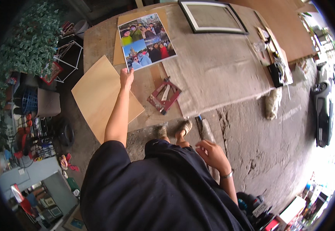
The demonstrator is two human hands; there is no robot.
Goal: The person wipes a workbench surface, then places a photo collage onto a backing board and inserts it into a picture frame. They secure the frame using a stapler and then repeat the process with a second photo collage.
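Note:
My left hand has its fingers closed on the lower left corner of a printed photo collage, which overlies a brown board on the worktable. A large pale wooden panel lies left of that hand. To its right lies a dark red tool, like a small frame, with lighter tool parts on it that I cannot make out. My right hand hangs near my body, away from the table, fingers loosely bent and apart, holding nothing.
A black picture frame lies at the table's back, with assorted items along the right end. A plant, a white metal rack and bins crowd the left. A car stands far right; a white bundle sits beside the table.

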